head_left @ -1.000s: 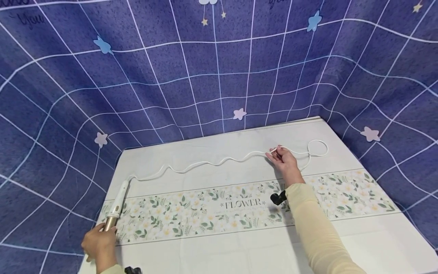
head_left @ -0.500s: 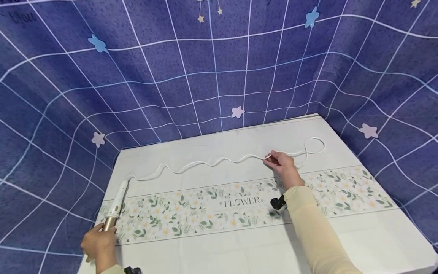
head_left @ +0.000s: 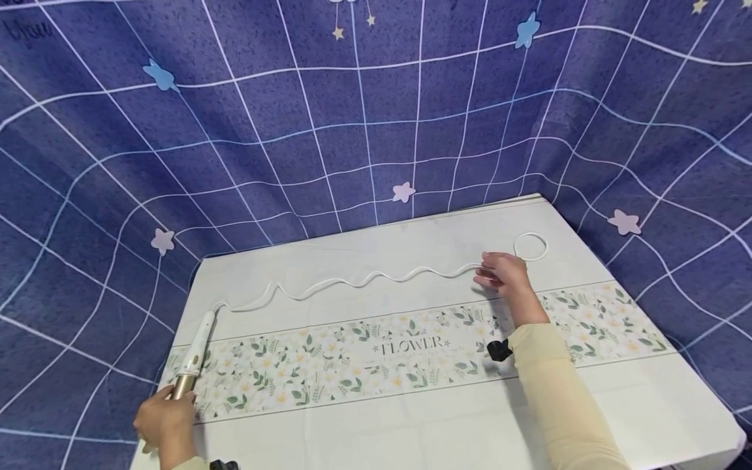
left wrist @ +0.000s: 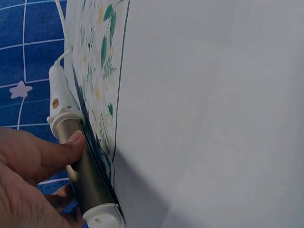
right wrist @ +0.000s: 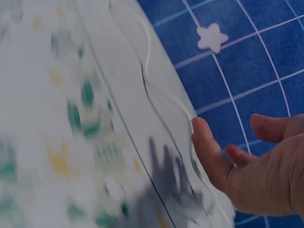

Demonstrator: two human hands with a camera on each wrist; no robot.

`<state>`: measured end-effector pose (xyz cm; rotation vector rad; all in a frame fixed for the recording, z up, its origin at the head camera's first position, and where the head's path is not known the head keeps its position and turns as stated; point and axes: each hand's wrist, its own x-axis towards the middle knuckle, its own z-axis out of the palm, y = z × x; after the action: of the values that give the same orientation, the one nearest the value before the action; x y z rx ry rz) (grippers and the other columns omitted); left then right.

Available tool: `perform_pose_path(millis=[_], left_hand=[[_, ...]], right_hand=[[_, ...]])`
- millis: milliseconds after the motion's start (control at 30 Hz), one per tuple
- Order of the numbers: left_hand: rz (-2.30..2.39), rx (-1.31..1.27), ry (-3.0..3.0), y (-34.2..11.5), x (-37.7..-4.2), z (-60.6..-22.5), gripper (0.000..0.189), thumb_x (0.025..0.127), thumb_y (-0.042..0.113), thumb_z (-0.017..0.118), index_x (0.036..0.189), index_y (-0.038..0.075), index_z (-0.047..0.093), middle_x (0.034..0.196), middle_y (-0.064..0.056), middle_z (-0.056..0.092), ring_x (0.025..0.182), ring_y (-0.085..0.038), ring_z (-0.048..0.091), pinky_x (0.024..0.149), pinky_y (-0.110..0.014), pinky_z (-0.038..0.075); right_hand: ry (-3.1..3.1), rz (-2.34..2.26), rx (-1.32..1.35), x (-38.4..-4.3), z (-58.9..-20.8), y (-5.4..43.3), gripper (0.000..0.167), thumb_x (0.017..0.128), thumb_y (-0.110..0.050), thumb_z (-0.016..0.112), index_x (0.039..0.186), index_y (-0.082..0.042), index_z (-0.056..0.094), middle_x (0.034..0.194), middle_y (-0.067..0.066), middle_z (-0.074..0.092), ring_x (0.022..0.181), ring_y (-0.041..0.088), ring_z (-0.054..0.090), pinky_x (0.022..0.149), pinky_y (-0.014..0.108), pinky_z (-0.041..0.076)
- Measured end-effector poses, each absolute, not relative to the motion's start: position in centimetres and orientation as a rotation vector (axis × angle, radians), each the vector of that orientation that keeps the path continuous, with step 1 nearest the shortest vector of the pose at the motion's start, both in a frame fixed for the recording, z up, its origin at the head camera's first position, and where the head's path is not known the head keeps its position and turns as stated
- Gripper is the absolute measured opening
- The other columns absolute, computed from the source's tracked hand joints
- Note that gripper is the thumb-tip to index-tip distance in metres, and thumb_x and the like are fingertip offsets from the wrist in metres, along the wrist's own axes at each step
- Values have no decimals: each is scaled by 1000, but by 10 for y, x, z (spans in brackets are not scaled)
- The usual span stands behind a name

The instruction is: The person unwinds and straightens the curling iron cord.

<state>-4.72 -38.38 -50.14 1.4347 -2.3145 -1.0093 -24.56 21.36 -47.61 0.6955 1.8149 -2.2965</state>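
Observation:
In the head view a curling iron, with a white handle and gold barrel, lies along the table's left side, handle pointing away. My left hand grips its barrel; the left wrist view shows the thumb on top and the white end cap below. From the handle a white cord runs in waves across the back of the table to my right hand. That hand hovers over the cord with loosely spread fingers, thumb apart from them in the right wrist view. Beyond it the cord forms a loop.
The white table cover carries a floral band with the word FLOWER. A dark blue curtain with white grid lines and stars hangs close behind the table and along both sides.
My right hand, earlier pinching the cord, has let go and moved right towards the loop. My left hand keeps its grip on the curling iron. The view has shifted slightly.

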Motion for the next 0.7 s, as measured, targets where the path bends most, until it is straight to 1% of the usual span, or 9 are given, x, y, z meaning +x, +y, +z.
perform_pose_path(millis=[33, 100, 167, 200, 333, 467, 567, 600, 700], left_hand=[[-1011, 1434, -2315, -384, -47, -501, 48, 86, 11, 65, 132, 2, 52, 132, -37, 40, 126, -59, 31, 101, -76, 11], [-1016, 1431, -2316, -383, -48, -501, 47, 87, 12, 65, 131, 3, 53, 132, -38, 40, 126, -59, 31, 100, -76, 11], [-1019, 1428, -2313, -383, -48, -501, 47, 87, 12, 65, 131, 3, 53, 132, -38, 39, 126, -59, 30, 100, -76, 11], [-1020, 1426, -2313, -383, -48, -501, 47, 86, 12, 65, 131, 3, 53, 132, -38, 39, 126, -59, 30, 100, -76, 10], [-1022, 1420, -2308, -383, -47, -501, 48, 86, 11, 66, 131, 2, 53, 132, -38, 39, 127, -59, 29, 101, -76, 9], [-1014, 1418, -2311, -383, -48, -501, 47, 86, 10, 65, 130, 1, 53, 132, -39, 38, 127, -60, 29, 100, -77, 8], [-1014, 1425, -2320, -383, -48, -502, 48, 86, 10, 65, 131, 1, 52, 132, -39, 37, 127, -60, 28, 100, -77, 7], [-1013, 1428, -2325, -383, -48, -502, 48, 86, 10, 65, 132, 2, 52, 133, -39, 37, 127, -60, 28, 100, -77, 7], [-1010, 1432, -2342, -384, -49, -502, 49, 87, 11, 65, 133, 2, 51, 133, -39, 37, 127, -60, 28, 100, -77, 8]], right_hand=[[1945, -2225, 689, -245, -477, 217, 46, 95, -9, 57, 137, 5, 46, 98, 12, 62, 85, 22, 67, 88, 41, 51], [2236, -2013, 664, -242, -476, 224, 44, 95, -14, 58, 134, 3, 51, 111, 18, 61, 92, 28, 66, 85, 40, 54], [2515, -1738, 607, -239, -475, 229, 43, 95, -20, 59, 132, 2, 54, 122, 24, 58, 102, 34, 62, 87, 43, 52], [2621, -1613, 566, -237, -474, 232, 44, 94, -21, 59, 131, 2, 54, 125, 26, 57, 105, 38, 60, 89, 45, 51], [2850, -1184, 387, -232, -473, 238, 51, 93, -26, 59, 134, 3, 50, 127, 31, 54, 113, 46, 53, 95, 53, 42], [2862, -1006, 234, -228, -480, 238, 58, 94, -26, 58, 140, 6, 42, 134, 34, 46, 123, 50, 43, 103, 57, 34], [2866, -946, 157, -223, -489, 234, 59, 94, -22, 59, 140, 8, 40, 142, 33, 36, 130, 51, 34, 107, 58, 28], [2877, -908, 133, -221, -492, 232, 58, 93, -21, 60, 140, 9, 40, 143, 34, 35, 130, 51, 33, 107, 58, 28], [2937, -797, 93, -215, -503, 228, 54, 91, -17, 62, 135, 10, 45, 139, 32, 40, 128, 49, 38, 106, 56, 31]])
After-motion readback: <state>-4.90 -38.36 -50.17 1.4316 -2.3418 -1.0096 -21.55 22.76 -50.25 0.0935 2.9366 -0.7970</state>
